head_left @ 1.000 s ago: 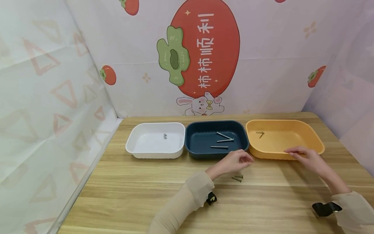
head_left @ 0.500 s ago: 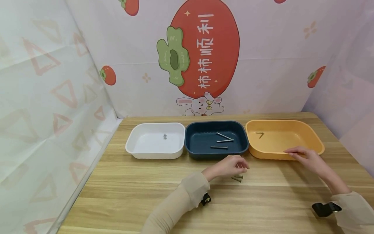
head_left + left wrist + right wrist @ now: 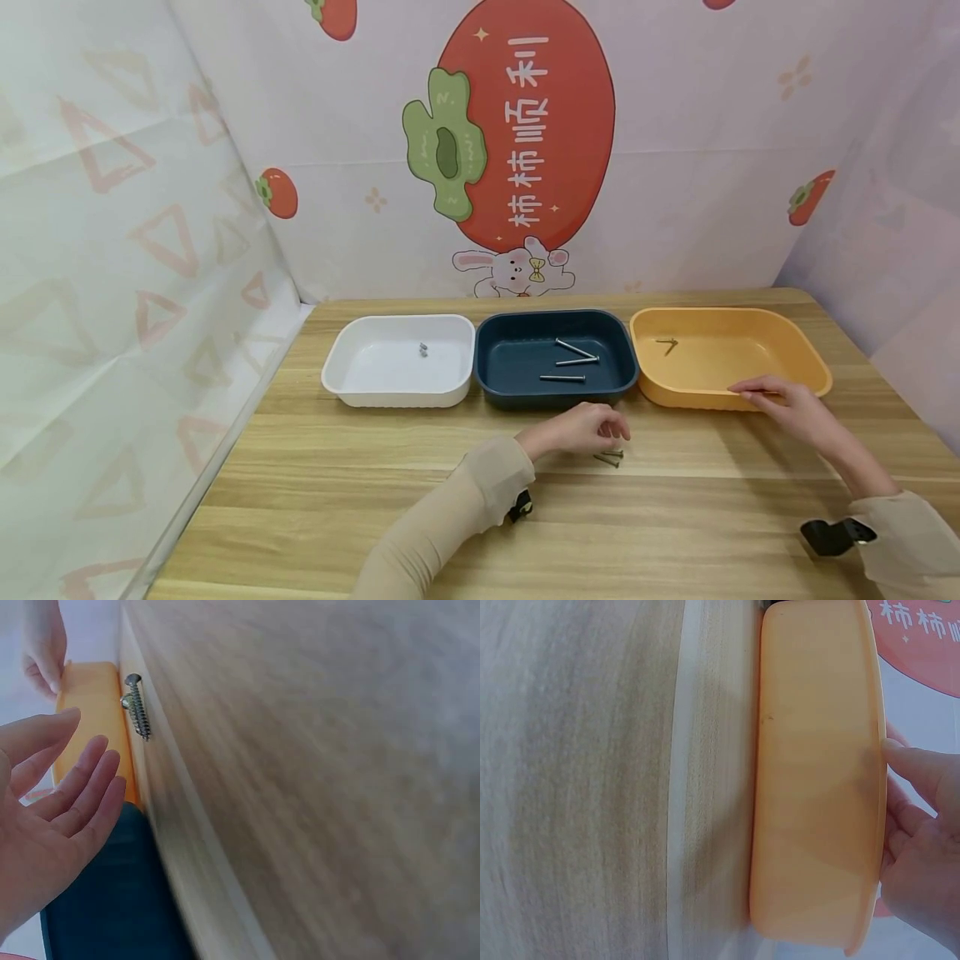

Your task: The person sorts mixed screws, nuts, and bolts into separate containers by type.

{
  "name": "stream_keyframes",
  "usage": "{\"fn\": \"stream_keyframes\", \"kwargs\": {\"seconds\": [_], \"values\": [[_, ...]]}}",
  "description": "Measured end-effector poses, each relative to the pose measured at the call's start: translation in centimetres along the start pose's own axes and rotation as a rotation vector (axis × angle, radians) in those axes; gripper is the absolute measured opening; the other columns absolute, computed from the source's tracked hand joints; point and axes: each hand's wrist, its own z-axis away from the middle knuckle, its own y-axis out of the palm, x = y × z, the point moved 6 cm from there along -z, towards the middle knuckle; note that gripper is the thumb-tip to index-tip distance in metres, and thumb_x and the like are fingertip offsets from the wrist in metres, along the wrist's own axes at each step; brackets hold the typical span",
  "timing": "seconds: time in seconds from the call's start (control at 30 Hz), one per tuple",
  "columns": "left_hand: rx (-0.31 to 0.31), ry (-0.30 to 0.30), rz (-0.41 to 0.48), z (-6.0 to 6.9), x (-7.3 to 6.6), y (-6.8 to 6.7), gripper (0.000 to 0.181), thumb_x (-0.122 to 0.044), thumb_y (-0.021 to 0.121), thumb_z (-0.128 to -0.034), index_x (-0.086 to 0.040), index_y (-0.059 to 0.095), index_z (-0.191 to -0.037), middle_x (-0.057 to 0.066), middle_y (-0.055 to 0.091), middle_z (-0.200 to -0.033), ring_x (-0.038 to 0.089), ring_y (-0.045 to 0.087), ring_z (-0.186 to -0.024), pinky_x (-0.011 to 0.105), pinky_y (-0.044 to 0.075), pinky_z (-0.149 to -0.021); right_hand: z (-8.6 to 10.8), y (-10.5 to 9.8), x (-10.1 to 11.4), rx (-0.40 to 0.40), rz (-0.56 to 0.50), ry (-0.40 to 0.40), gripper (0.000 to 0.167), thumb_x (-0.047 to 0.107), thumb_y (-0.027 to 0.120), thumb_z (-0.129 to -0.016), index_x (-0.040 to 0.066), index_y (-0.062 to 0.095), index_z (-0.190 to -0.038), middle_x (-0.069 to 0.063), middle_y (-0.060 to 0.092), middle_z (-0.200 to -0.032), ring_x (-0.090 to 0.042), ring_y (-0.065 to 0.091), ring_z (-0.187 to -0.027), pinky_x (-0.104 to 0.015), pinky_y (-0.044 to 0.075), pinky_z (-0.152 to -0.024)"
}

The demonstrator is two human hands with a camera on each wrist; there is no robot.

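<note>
My left hand (image 3: 577, 429) hovers just behind two brass-coloured screws (image 3: 611, 456) lying on the wooden table. Its fingers are loosely bent and hold nothing; in the left wrist view the fingers (image 3: 86, 787) spread apart from the thumb, with the threaded screws (image 3: 137, 712) beyond them. At the right, my right hand (image 3: 798, 408) pinches the front rim of a yellow tray (image 3: 697, 400). The right wrist view has the thumb on the outside of the tray wall (image 3: 821, 787) and the other fingers behind the rim, partly hidden. A few small brass screws (image 3: 670, 342) lie in this tray.
A dark blue tray (image 3: 517, 398) stands in the middle with three long silver bolts (image 3: 576, 361) in it. Left of it, a white tray (image 3: 405, 398) contains small silver pieces (image 3: 423, 350). The three trays form a row near the back wall (image 3: 360, 233).
The left hand has moved a little left and nearer to me, lowering toward the two screws on the table. My right hand stays on the yellow tray's rim.
</note>
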Motion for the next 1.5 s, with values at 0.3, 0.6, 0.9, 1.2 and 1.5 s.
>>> {"fn": "stream_keyframes", "kwargs": {"seconds": [0.3, 0.6, 0.9, 1.2, 1.5], "values": [[0.052, 0.009, -0.001, -0.2, 0.3, 0.7, 0.015, -0.008, 0.059, -0.0841, -0.009, 0.063, -0.099, -0.003, 0.060, -0.089, -0.001, 0.052, -0.075, 0.007, 0.038, -0.066, -0.1, 0.0, 0.0, 0.002, -0.011, 0.019, 0.013, -0.006, 0.052, -0.085, -0.007, 0.061, -0.093, 0.027, 0.054, -0.092, 0.018, 0.044, -0.087, -0.001, 0.035, -0.070], [0.078, 0.007, -0.003, -0.4, 0.6, 1.0, 0.016, -0.006, 0.060, -0.0828, -0.009, 0.062, -0.098, -0.002, 0.061, -0.086, -0.001, 0.051, -0.073, 0.007, 0.038, -0.065, -0.1, 0.0, 0.1, 0.010, 0.018, 0.017, 0.013, -0.004, 0.052, -0.085, -0.008, 0.061, -0.094, 0.027, 0.054, -0.092, 0.019, 0.043, -0.088, -0.002, 0.035, -0.070], [0.111, -0.018, 0.010, -0.7, 0.9, 1.3, 0.016, -0.004, 0.061, -0.0815, -0.008, 0.063, -0.097, -0.005, 0.056, -0.080, 0.000, 0.048, -0.070, 0.008, 0.038, -0.062, -0.1, -0.1, 0.1, 0.003, 0.002, 0.015, 0.012, -0.006, 0.053, -0.084, -0.008, 0.061, -0.093, 0.027, 0.054, -0.091, 0.019, 0.044, -0.088, -0.002, 0.035, -0.070], [0.097, 0.003, -0.056, -1.1, 0.9, 1.6, 0.014, -0.007, 0.062, -0.0817, -0.009, 0.064, -0.095, -0.005, 0.054, -0.080, 0.000, 0.047, -0.071, 0.006, 0.036, -0.063, -0.1, -0.1, 0.1, -0.001, 0.008, 0.017, 0.012, -0.005, 0.053, -0.085, -0.008, 0.061, -0.093, 0.028, 0.054, -0.091, 0.019, 0.044, -0.087, -0.002, 0.035, -0.070], [0.099, 0.003, -0.117, -1.3, 0.6, 1.6, 0.014, -0.007, 0.063, -0.0805, -0.009, 0.065, -0.095, -0.005, 0.054, -0.078, 0.001, 0.046, -0.070, 0.006, 0.034, -0.063, -0.1, 0.0, 0.2, -0.001, 0.012, 0.003, 0.012, -0.006, 0.053, -0.084, -0.008, 0.061, -0.093, 0.028, 0.054, -0.092, 0.019, 0.044, -0.088, -0.001, 0.035, -0.070]]}}
